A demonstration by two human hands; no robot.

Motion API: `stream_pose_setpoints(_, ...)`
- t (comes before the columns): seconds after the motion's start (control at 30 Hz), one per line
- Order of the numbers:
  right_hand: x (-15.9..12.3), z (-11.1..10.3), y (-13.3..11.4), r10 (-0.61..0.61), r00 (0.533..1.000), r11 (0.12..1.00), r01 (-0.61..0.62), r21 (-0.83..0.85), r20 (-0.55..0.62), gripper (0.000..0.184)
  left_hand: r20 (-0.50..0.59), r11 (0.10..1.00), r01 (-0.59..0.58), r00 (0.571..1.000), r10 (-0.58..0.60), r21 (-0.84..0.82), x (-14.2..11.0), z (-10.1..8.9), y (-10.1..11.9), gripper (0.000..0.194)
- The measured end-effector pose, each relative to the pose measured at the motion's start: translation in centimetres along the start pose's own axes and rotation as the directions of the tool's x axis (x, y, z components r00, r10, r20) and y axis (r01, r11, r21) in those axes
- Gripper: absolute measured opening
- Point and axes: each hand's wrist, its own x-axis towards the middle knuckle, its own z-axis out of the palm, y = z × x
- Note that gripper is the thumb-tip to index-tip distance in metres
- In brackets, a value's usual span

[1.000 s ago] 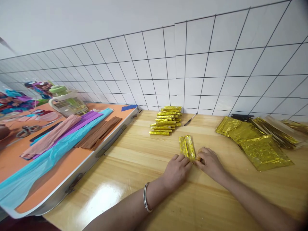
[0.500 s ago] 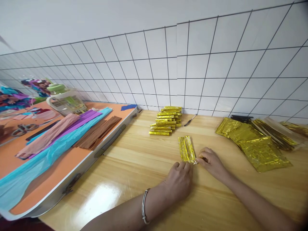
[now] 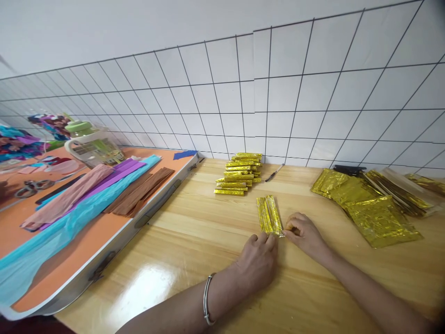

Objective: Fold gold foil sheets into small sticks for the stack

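A gold foil piece [image 3: 269, 214] with lengthwise ridges, like narrow strips side by side, lies on the wooden table. My left hand [image 3: 260, 260], a silver bangle at its wrist, rests over the foil's near end with fingers curled down on it. What lies under those fingertips is hidden. At the near right corner, my right hand [image 3: 306, 235] pinches the edge of the same foil between thumb and forefinger. Beyond it, near the wall, narrow gold foil strips [image 3: 238, 177] are stacked in a loose pile.
Flat gold foil sheets [image 3: 382, 220] overlap to the right, by a black object [image 3: 349, 170]. A pen [image 3: 274, 173] lies near the tiled wall. On the left, an orange-topped table [image 3: 81, 250] bears blue crepe strips [image 3: 69, 220], brown ones [image 3: 141, 192], scissors [image 3: 33, 186] and a green-lidded jar [image 3: 92, 144].
Both hands keep nearly the same place at the foil's near end. The whole view has shifted very slightly; nothing else has visibly moved.
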Motion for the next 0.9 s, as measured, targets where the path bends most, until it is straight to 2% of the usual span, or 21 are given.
stream_pose_setpoints(0.23, -0.1, 0.1, -0.1, 0.004, 1.000, 0.993, -0.003, -0.117, 0.006, 0.013, 0.015, 0.999, -0.011, 1.000, 0.010, 0.043, -0.3, -0.1, 0.4, 0.022)
stream_pose_setpoints(0.43, -0.3, 0.0, -0.6, 0.023, 1.000, 0.985, -0.023, -0.173, 0.001, 0.014, -0.029, 0.997, 0.049, 0.998, -0.047, 0.061, -0.6, -0.4, 1.2, 0.045)
stream_pose_setpoints(0.57, -0.3, -0.1, -0.7, -0.009, 1.000, 0.979, 0.009, -0.206, -0.002, 0.011, -0.034, 0.997, 0.044, 0.999, -0.042, 0.062, -1.1, -0.3, 1.4, 0.060)
stream_pose_setpoints(0.67, -0.6, -0.4, -0.9, -0.091, 0.996, 0.973, 0.085, -0.213, -0.017, 0.005, -0.020, 0.998, 0.038, 0.999, -0.037, 0.048, -1.5, -0.4, 1.5, 0.068)
stream_pose_setpoints(0.73, -1.2, -0.7, -1.2, -0.186, 0.982, 0.957, 0.173, -0.233, -0.034, 0.011, -0.003, 0.998, 0.042, 0.999, -0.042, 0.040, -1.7, -0.5, 1.5, 0.070)
stream_pose_setpoints(0.8, -2.0, -0.9, -1.8, -0.315, 0.949, 0.914, 0.302, -0.272, -0.006, 0.018, 0.013, 0.998, 0.050, 0.999, -0.051, 0.039, -1.7, -0.5, 1.5, 0.071)
stream_pose_setpoints(0.9, -3.2, -0.7, -2.5, -0.470, 0.874, 0.817, 0.483, -0.314, 0.121, 0.029, 0.003, 0.998, 0.057, 0.998, -0.057, 0.039, -1.7, -0.2, 1.6, 0.069)
